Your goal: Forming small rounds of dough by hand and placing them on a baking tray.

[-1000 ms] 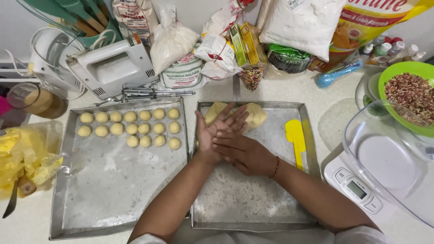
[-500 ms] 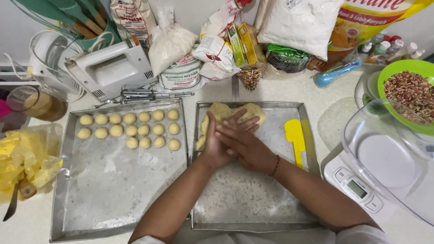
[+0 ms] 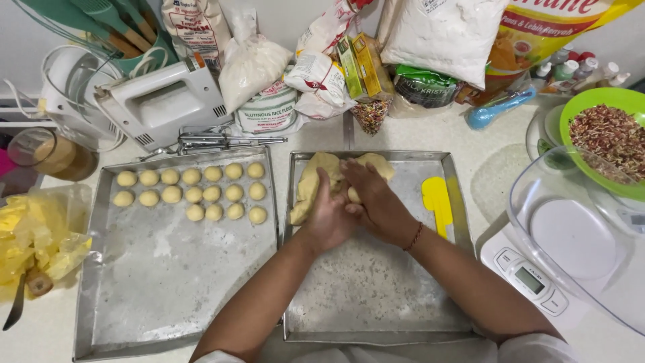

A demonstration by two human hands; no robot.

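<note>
Both my hands are pressed together palm to palm around a small piece of dough point(image 3: 353, 195), which just peeks out between them. Left hand point(image 3: 329, 215) sits under and to the left, right hand point(image 3: 376, 202) lies over it from the right, fingers flat, not pinching. Looks like I'm rolling a ball between the palms.

Near: the hands hover over the right baking tray point(image 3: 376, 296), whose near half is bare and floury. A thread bracelet point(image 3: 414, 236) is on my right wrist.

Just beyond the hands: the main dough lump point(image 3: 316, 178) lies at the far edge of that tray, touching or nearly touching my fingertips. A yellow spatula point(image 3: 438, 202) lies flat on the same tray, to the right, apart from the hands.

Left tray point(image 3: 168, 289): rows of finished dough balls point(image 3: 191, 193) fill its far part, the third row being shorter. Judging by that, the step in hand is shaping one more ball. The next move calls for an open-palm release at the end of that short row, set close beside its neighbours but not touching.

Far: a white hand mixer point(image 3: 161, 101) with loose beaters point(image 3: 222, 141), flour bags point(image 3: 443, 33), a green bowl of sprinkles point(image 3: 608, 138), and a kitchen scale point(image 3: 537, 282) with a clear bowl at right.
</note>
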